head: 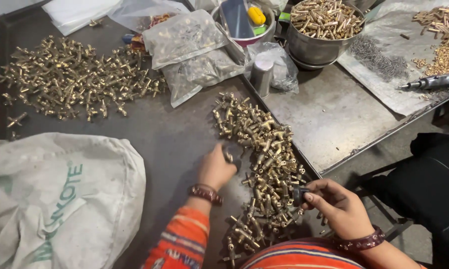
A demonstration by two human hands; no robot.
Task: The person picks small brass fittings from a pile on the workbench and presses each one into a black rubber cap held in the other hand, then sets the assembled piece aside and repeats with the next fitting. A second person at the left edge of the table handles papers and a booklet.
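Observation:
My left hand (215, 167) rests on the dark metal tray (169, 144), its fingers closed around a small brass fitting with a dark part, at the left edge of a pile of brass fittings (261, 154). My right hand (336, 204) hovers at the pile's right side and pinches a small dark knob-like piece between thumb and fingers. Both wrists wear bracelets; the sleeves are orange striped. A second, larger heap of brass fittings (70, 79) lies spread at the tray's far left.
A white woven sack (60, 199) lies at the near left. Clear plastic bags of small parts (189, 45), a steel bowl of brass pieces (321, 30), a small steel cup (260, 74), a heap of screws (379, 57) and a power screwdriver (433, 81) sit further back and right.

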